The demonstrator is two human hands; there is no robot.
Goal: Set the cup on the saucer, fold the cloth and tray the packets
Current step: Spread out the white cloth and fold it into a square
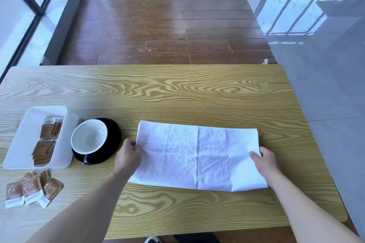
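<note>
A white cloth lies folded in a long rectangle on the wooden table. My left hand pinches its left edge and my right hand grips its right edge. At the left, a black cup with a white inside stands on a black saucer. Beside it a white tray holds several brown packets. More brown packets lie loose on the table in front of the tray.
The table's far edge meets a brown plank floor. Grey tiles lie to the right and a glass wall to the left. A shoe shows under the near edge.
</note>
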